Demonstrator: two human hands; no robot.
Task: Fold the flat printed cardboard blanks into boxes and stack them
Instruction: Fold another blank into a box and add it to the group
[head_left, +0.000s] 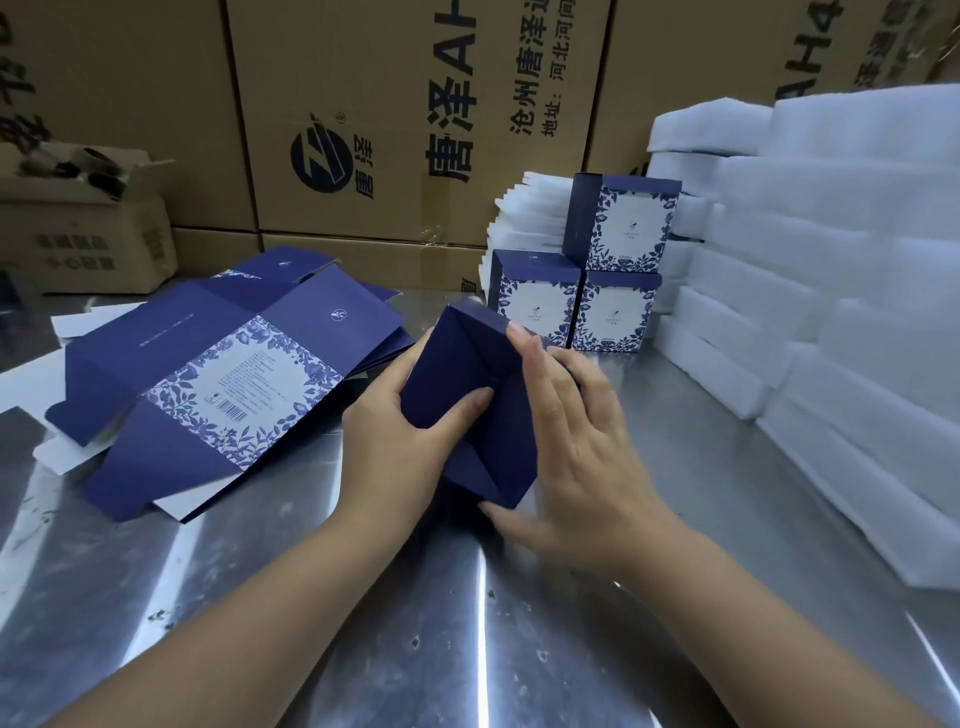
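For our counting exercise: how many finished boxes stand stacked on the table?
3. Left box and right box side by side on the table, top box above them. More may hide behind.

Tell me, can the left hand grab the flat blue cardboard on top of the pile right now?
Probably not yet: the left hand grips the half-folded box. The top blank lies close beside it with nothing between, so once freed it should reach.
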